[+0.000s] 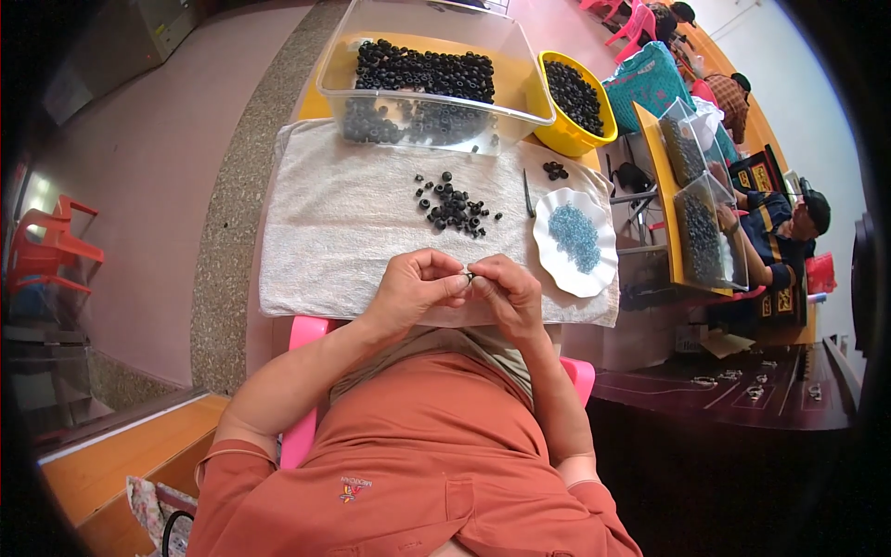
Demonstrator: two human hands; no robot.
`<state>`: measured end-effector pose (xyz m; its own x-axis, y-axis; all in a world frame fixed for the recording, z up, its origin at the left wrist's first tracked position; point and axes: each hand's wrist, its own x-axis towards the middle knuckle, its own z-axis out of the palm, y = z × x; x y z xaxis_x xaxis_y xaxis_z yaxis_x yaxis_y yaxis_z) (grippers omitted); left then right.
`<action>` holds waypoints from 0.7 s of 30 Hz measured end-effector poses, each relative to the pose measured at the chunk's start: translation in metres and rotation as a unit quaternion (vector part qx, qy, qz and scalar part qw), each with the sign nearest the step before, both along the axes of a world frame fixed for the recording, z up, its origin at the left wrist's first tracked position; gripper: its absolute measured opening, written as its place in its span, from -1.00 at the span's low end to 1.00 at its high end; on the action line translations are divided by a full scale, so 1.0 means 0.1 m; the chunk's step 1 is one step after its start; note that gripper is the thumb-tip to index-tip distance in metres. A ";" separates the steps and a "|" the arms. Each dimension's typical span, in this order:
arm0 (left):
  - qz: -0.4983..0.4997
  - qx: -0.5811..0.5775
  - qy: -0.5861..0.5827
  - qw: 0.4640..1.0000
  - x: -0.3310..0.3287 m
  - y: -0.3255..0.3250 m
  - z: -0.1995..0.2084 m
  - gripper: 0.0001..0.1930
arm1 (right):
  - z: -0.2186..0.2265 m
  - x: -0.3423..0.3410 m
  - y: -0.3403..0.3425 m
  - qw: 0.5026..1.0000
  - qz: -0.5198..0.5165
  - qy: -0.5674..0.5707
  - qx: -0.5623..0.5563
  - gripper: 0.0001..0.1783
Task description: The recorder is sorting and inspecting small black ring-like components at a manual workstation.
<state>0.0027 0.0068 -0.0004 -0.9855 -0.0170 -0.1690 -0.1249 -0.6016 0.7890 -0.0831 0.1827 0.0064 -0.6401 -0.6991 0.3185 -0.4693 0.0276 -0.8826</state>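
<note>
My left hand (422,288) and my right hand (506,292) meet over the near edge of a white towel (325,223). Both are closed, fingertips pinched together on a tiny dark piece (471,276), mostly hidden between them; it resembles the black parts nearby. Just beyond lies a loose pile of small round black parts (453,209), some with holes. To the right, a white wavy-edged plate (605,269) holds many small light-blue translucent pieces (574,238). A thin dark tool (528,193) rests left of that plate, and a small cluster of black parts (555,171) sits behind it.
A clear plastic bin (520,116) of black parts stands at the back, beside a yellow basin (566,144) full of more. At right, a person (775,227) works by clear boxes (710,246) on another table. Red chairs (56,241) stand at far left.
</note>
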 end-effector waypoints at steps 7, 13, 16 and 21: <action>0.005 -0.007 -0.004 1.000 0.00 0.01 0.01 -0.84 | -0.01 0.02 0.00 0.998 -0.027 0.052 0.009 -0.82; 0.002 -0.033 -0.006 0.999 0.00 0.01 0.02 -0.85 | 0.16 -0.03 0.03 0.995 -0.006 0.089 0.055 -0.83; -0.007 -0.052 -0.010 0.999 0.01 0.02 0.02 -0.84 | 0.34 -0.04 0.03 0.988 0.016 0.118 0.098 -0.82; -0.011 -0.062 -0.022 0.998 0.00 0.02 0.04 -0.83 | 0.43 -0.05 0.03 0.979 0.040 0.148 0.134 -0.81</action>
